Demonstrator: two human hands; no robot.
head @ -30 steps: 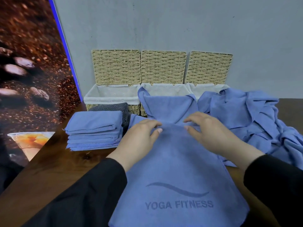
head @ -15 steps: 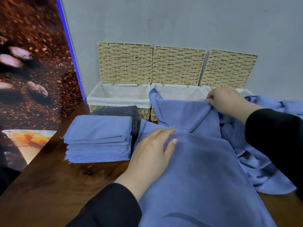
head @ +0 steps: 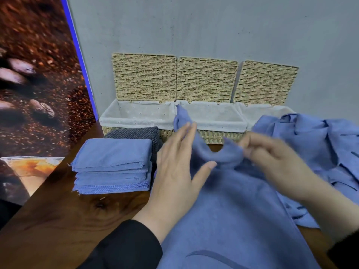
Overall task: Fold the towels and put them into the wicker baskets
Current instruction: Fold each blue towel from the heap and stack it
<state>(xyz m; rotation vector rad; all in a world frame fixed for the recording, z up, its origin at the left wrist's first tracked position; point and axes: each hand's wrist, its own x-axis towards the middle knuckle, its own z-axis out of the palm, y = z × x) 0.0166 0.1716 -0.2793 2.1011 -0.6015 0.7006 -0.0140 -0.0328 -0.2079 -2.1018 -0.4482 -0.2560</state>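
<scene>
Pinching towel (head: 231, 206) edge, right hand (head: 272, 162), left hand (head: 174, 171) flat

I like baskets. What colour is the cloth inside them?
White, with tiny dotted holes, lining the wicker baskets; the head view shows it.

Three wicker baskets (head: 204, 121) stand in a row against the wall (head: 213, 26) at frame centre, lids up behind them. Before the leftmost sits a stack of folded towels (head: 112, 167) on the table (head: 58, 220). The spread towel (head: 233, 210) fills lower centre (both hands upon its far edge); a heap of towels (head: 320, 148) lies at right.
</scene>
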